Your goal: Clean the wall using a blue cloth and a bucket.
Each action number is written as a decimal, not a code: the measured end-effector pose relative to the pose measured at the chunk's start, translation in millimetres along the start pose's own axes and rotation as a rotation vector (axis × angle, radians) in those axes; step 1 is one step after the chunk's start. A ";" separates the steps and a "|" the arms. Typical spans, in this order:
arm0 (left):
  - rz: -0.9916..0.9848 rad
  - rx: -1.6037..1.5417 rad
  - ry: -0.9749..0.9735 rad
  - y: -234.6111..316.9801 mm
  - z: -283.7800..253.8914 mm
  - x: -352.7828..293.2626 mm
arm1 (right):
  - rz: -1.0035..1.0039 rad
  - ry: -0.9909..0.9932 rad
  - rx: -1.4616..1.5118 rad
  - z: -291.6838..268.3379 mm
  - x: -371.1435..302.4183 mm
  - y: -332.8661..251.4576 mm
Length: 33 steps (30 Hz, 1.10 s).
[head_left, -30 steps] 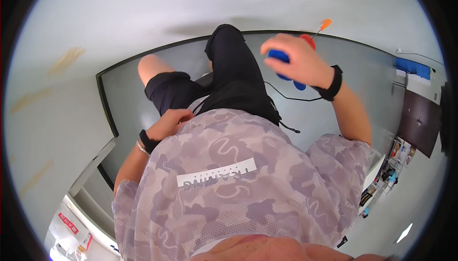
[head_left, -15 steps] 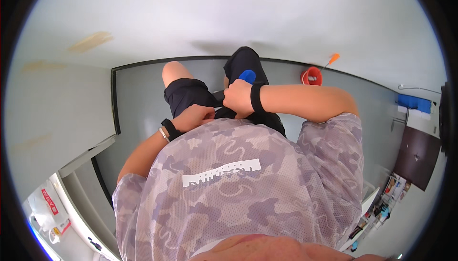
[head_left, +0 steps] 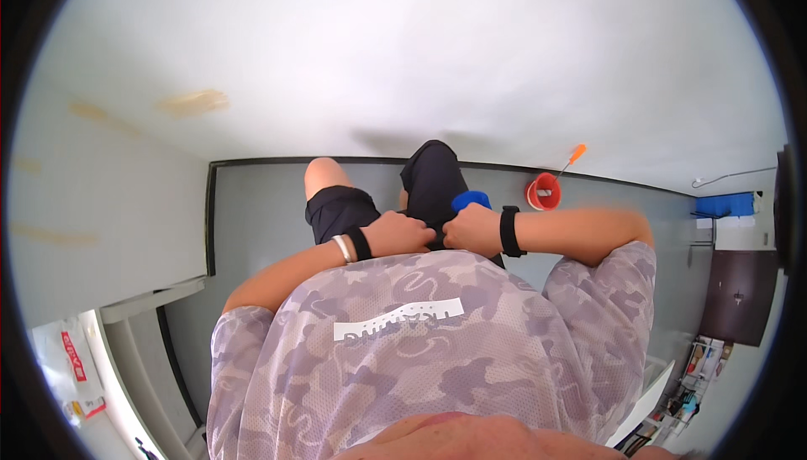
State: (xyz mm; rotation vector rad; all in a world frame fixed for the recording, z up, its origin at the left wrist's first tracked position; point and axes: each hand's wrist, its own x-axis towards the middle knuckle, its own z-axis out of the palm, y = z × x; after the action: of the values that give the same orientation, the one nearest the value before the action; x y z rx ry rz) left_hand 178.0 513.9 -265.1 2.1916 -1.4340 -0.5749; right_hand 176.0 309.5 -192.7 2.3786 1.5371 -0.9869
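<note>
My left hand lies over my lap at the shirt hem, fingers curled inward, with a black band and a white band at its wrist. Whatever its fingertips grip is hidden against the black shorts. Close beside it, my right hand is closed, a black band round that wrist too. A rounded blue thing pokes out beyond its knuckles; most of it is covered by the hand, and I cannot tell its kind. Below both hands spreads my camouflage shirt.
A red bucket with an orange-handled tool stands on the grey floor by the white wall. At left is a ledge with a white plastic bag. A dark brown cabinet and cluttered shelf are at right.
My hands have come side by side over my lap; the right one moved rightward and down, the blue thing along with it. The view has tilted, so the wall fills more of it.
</note>
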 end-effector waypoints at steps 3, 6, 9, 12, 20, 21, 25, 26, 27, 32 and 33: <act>0.209 0.131 -0.064 11.3 -5.5 22.3 | 0.040 -0.029 0.119 20.3 -16.3 -2.4; 0.266 0.119 -0.018 11.0 13.0 33.2 | 0.129 -0.051 0.264 33.5 -36.0 -8.1; 0.222 0.010 -0.027 6.3 27.9 36.9 | 0.104 -0.057 0.320 75.0 -31.4 2.7; 0.042 -0.203 0.026 -9.9 34.2 33.1 | 0.075 -0.075 0.282 49.6 -33.7 15.7; -0.344 -0.729 0.378 -31.6 20.6 0.7 | 0.513 0.851 1.230 -34.6 -101.7 110.4; -0.371 -0.751 0.429 -29.7 15.1 -3.5 | 0.385 0.968 1.316 -50.1 -117.5 120.5; -0.432 -0.798 0.564 -43.0 20.9 -23.4 | 0.125 1.536 1.400 -106.5 -159.9 126.5; -0.475 -0.812 0.593 -47.6 23.6 -31.0 | 0.160 1.656 1.243 -125.7 -169.8 121.3; -0.492 -0.832 0.632 -47.9 21.4 -34.5 | 0.203 1.836 1.126 -145.6 -175.9 111.3; -0.601 -0.841 0.860 -33.1 8.3 -65.8 | 0.196 2.300 0.272 -192.8 -173.5 129.9; -0.616 -0.842 0.896 -28.6 5.7 -66.9 | 0.258 2.239 -0.004 -194.4 -166.8 140.8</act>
State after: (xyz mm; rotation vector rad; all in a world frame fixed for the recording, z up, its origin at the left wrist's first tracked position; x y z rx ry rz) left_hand 170.9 585.0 -280.0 1.7341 -0.0011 -0.2263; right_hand 339.7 203.7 25.2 2.9496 0.8682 2.4778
